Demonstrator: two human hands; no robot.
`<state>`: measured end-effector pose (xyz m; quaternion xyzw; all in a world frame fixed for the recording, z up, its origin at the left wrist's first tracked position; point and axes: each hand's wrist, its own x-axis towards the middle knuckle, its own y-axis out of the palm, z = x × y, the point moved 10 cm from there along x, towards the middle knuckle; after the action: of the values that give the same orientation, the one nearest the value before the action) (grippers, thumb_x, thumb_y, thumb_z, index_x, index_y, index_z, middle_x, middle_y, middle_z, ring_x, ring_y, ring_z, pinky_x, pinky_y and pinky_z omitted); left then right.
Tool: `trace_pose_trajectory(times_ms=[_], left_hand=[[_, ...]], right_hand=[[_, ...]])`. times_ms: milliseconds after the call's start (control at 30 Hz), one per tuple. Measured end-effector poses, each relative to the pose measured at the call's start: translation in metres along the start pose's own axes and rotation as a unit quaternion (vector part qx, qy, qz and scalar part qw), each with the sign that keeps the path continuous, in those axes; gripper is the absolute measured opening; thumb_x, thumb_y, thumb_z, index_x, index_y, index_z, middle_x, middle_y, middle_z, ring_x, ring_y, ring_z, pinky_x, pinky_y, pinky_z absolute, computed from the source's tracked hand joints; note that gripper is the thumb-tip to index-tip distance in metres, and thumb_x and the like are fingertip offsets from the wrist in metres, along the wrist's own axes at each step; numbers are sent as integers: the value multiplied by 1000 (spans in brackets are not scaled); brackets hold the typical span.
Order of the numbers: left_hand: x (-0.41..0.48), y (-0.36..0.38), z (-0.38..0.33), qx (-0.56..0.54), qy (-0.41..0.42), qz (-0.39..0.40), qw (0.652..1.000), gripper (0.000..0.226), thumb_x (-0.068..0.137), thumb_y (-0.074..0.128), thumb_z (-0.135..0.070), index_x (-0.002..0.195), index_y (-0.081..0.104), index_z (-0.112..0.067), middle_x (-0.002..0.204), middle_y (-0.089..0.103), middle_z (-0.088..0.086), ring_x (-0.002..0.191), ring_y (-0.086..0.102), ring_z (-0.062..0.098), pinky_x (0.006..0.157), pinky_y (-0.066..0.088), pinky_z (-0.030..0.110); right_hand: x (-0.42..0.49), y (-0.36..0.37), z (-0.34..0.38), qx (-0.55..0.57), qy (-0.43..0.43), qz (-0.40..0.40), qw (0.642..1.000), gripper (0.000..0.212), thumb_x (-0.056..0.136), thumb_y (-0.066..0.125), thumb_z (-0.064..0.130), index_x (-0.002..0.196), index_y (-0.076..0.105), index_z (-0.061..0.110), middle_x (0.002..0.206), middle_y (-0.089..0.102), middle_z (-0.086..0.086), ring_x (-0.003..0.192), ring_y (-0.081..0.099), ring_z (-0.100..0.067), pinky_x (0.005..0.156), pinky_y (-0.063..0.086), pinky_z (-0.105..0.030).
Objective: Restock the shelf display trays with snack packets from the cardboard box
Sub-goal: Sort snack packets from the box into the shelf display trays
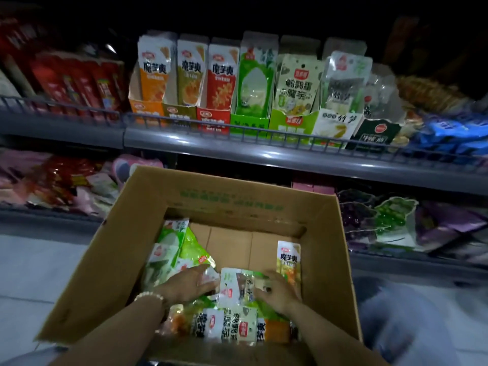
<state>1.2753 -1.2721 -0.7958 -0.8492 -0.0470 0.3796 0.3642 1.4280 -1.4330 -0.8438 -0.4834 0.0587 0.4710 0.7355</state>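
White-and-green packet (235, 286) lay with its long axis near-to-far — left hand (190, 282) flat-fingered against its left edge, right hand (278, 290) curled over its right edge.

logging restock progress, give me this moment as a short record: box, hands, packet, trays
box: cardboard box, open, packets along its left, near and right sides, middle floor bare
packet: white and green packet, between both hands
left hand: straight fingers at the packet's left edge
right hand: fingers curled on its right edge
trays: display trays on the grey shelf above, holding upright packets
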Motion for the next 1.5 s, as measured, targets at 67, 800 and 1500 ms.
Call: trace_pose_trajectory(times_ms=[67,800,1500], left_hand=[[0,14,4,5,-5,35,999,121,56,25,-95,150,18,-19,155,28,5,139,31,20,113,26,29],[3,-50,-28,-250,3,-57,967,72,93,42,-53,147,25,-9,151,33,6,136,35,23,105,33,30],[-84,-102,-123,-721,158,-108,666,49,88,41,-55,112,62,-18,104,72,6,95,69,17,85,50,35]], right_hand=[[-3,1,4,-45,-12,-3,999,80,79,58,62,145,27,30,155,17,8,144,8,-20,116,10,-37],[13,-72,49,300,-21,-73,951,24,84,69,9,96,69,-11,86,73,-14,64,58,1,66,46,-19],[-130,-114,211,194,-372,-138,897,62,77,70,44,133,44,40,144,40,14,133,33,4,111,30,-24]])
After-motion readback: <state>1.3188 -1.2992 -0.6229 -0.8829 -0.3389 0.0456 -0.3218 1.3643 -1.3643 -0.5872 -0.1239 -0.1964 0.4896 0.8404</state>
